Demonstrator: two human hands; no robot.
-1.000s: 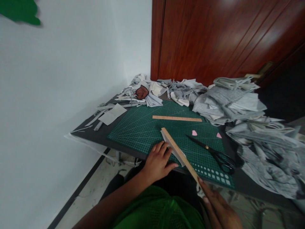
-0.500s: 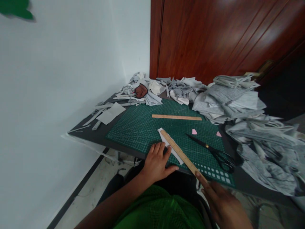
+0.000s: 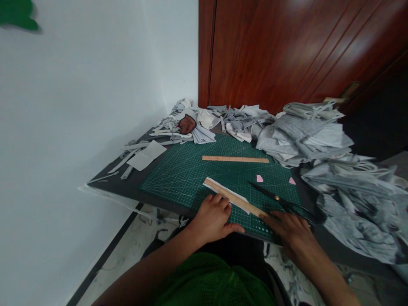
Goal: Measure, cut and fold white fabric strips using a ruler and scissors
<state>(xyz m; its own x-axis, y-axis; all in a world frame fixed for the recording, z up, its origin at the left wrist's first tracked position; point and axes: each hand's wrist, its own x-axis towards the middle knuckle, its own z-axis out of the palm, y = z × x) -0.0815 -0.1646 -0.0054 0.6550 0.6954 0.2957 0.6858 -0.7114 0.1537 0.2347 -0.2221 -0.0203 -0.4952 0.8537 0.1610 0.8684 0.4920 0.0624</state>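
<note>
My right hand (image 3: 288,229) grips the near right end of a wooden ruler (image 3: 234,197), which lies slanted on the green cutting mat (image 3: 178,174). Under the ruler is a narrow folded strip of white cloth (image 3: 227,189), showing along the ruler's edges. My left hand (image 3: 214,216) rests palm down at the mat's front edge, its bent fingers against the ruler and cloth, thumb spread away. Its fingertips are partly hidden. Close beyond my right hand lie black-handled scissors (image 3: 276,198), blades pointing left.
A second wooden ruler (image 3: 236,159) lies farther back, with two pink pieces (image 3: 259,178) right of centre. Grey cloth is piled at right (image 3: 306,136), with scraps (image 3: 240,121) along the back. A pale sheet (image 3: 146,155) lies left; a white wall (image 3: 95,85) borders that side.
The ruler has turned flatter and now covers more of the cloth strip, which has turned with it. My right hand has moved up and left onto the mat's edge; my left hand stays nearly in place.
</note>
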